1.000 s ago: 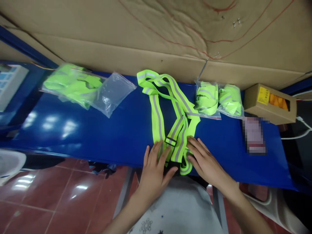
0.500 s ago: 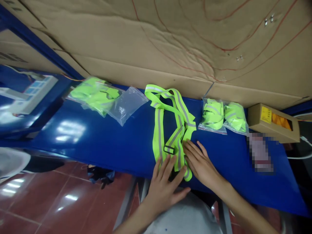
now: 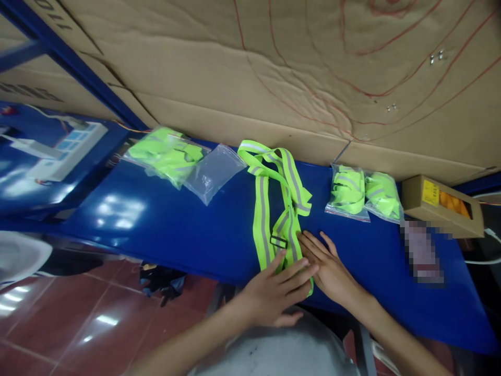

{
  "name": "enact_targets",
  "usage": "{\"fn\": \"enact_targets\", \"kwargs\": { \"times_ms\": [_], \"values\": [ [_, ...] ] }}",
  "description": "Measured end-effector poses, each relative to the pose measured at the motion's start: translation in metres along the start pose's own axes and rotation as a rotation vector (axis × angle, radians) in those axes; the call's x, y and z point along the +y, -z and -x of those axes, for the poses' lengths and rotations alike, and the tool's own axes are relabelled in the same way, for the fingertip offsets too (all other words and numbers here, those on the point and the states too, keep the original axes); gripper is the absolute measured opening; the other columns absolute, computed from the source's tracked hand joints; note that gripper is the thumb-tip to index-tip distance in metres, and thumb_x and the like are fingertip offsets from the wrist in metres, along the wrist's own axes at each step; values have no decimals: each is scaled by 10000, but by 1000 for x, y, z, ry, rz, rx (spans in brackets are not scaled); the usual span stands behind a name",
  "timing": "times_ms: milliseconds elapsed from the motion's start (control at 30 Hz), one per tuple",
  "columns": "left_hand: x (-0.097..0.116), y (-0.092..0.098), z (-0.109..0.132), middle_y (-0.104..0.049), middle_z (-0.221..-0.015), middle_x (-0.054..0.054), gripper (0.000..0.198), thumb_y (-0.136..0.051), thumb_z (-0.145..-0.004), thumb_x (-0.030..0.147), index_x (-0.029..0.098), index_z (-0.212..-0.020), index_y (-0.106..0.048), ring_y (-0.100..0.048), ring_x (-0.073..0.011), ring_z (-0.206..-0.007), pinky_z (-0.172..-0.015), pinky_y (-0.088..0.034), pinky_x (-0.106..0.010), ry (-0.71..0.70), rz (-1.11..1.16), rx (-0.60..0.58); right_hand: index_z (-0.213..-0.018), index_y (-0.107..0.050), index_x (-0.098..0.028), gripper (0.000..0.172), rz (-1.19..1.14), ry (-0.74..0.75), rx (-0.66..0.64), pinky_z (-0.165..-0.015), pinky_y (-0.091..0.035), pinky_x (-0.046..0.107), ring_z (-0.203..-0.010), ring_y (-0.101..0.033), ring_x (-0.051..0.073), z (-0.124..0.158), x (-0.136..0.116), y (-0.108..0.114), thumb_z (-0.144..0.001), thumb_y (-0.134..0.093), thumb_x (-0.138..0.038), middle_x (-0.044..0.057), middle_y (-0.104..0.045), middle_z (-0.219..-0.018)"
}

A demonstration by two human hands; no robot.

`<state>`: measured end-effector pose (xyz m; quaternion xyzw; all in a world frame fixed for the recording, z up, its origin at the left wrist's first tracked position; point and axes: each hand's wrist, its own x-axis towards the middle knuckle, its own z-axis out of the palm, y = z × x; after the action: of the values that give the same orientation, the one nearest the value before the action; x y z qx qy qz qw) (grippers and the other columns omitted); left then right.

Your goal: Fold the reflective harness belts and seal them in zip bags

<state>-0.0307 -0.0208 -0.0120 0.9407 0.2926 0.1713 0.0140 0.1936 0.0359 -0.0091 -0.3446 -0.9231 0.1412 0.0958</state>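
A neon-yellow reflective strap vest (image 3: 274,203) with grey stripes and a black buckle lies stretched across the blue table (image 3: 176,230). My left hand (image 3: 274,292) lies flat over the vest's near end at the table's front edge, fingers stretched to the right. My right hand (image 3: 329,269) rests flat beside it, fingers spread and touching the straps just right of the buckle. Neither hand holds anything.
At the back left lie a clear bag of neon vests (image 3: 166,154) and an empty clear bag (image 3: 213,172). Two small packed bags (image 3: 364,196) and a cardboard box (image 3: 442,203) sit at the right. A cardboard wall (image 3: 274,78) backs the table. Red tile floor lies below.
My left hand has turned and slid right across the vest's near end, toward my right hand. The straps now lie narrower and more bunched together. The camera has tilted.
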Motion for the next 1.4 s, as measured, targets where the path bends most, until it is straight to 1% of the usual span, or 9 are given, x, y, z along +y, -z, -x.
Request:
{"fn": "enact_targets", "kwargs": {
  "times_ms": [200, 300, 367, 467, 567, 700, 833, 1200, 1400],
  "values": [
    [-12, -7, -6, -334, -1674, -113, 460, -560, -943, 470, 192, -1304, -622, -225, -363, -1574, -1283, -112, -607, -7, 92, -80, -1645, -262, -211, 629, -93, 16, -92, -1223, -318, 606, -1547, -326, 274, 2, 18, 10, -1035, -392, -130, 144, -435, -1618],
    [-8, -7, -4, -432, -1616, -108, 440, -556, -955, 462, 196, -1300, -621, -273, -341, -1556, -1268, -192, -573, -15, 126, -103, -1603, -370, -253, 590, -231, 32, -56, -1146, -468, 486, -1409, -541, 227, 1, 35, 37, -1033, -379, -101, 122, -579, -1509],
    [-3, -5, -4, -470, -1584, -106, 421, -552, -966, 434, 200, -1311, -611, -290, -332, -1547, -1251, -227, -573, -71, 151, -113, -1526, -488, -270, 503, -300, -43, 90, -986, -578, 353, -1160, -711, 182, -10, 42, 65, -1049, -401, -135, 85, -711, -1320],
    [9, -4, -7, -482, -1567, -112, 384, -538, -976, 346, 188, -1322, -595, -316, -331, -1528, -1222, -267, -590, -171, 159, -102, -1347, -648, -260, 337, -209, -105, 317, -966, -561, 332, -1052, -732, 191, -53, 43, 110, -1050, -495, -219, 49, -757, -1192],
    [19, -8, -11, -500, -1545, -124, 361, -567, -957, 311, 179, -1292, -600, -347, -332, -1507, -1203, -296, -597, -211, 143, -84, -1265, -693, -220, 297, -35, 11, 338, -975, -522, 358, -1087, -702, 224, -124, 43, 130, -1057, -482, -251, 66, -757, -1189],
    [24, -16, -15, -493, -1550, -118, 422, -618, -916, 371, 190, -1296, -588, -325, -336, -1518, -1193, -307, -599, -210, 163, -86, -1233, -714, -185, 367, 339, 88, -61, -991, -436, 398, -1210, -618, 273, -217, 52, 105, -997, -449, -90, 99, -722, -1282],
    [25, -20, -13, -493, -1553, -110, 376, -533, -959, 334, 188, -1300, -591, -327, -331, -1521, -1191, -308, -587, -187, 176, -49, -1108, -740, -98, 324, 403, 46, -162, -923, -419, 409, -1087, -647, 294, -264, 60, 60, -963, -452, -68, 179, -747, -1139],
    [26, -17, -12, -523, -1532, -127, 343, -536, -989, 345, 199, -1293, -602, -399, -336, -1488, -1178, -322, -583, -197, 171, -4, -1405, -583, -70, 506, 430, -130, -83, -1103, -329, 522, -1338, -449, 363, -284, 62, 26, -999, -281, -73, 238, -542, -1452],
    [26, -19, -11, -527, -1517, -127, 344, -516, -992, 319, 191, -1301, -593, -378, -337, -1493, -1164, -334, -604, -186, 192, -9, -1295, -667, -101, 383, 283, -172, -263, -898, -466, 350, -1074, -654, 284, -278, 78, 60, -1046, -464, -308, 189, -691, -1260]
  ]
}}
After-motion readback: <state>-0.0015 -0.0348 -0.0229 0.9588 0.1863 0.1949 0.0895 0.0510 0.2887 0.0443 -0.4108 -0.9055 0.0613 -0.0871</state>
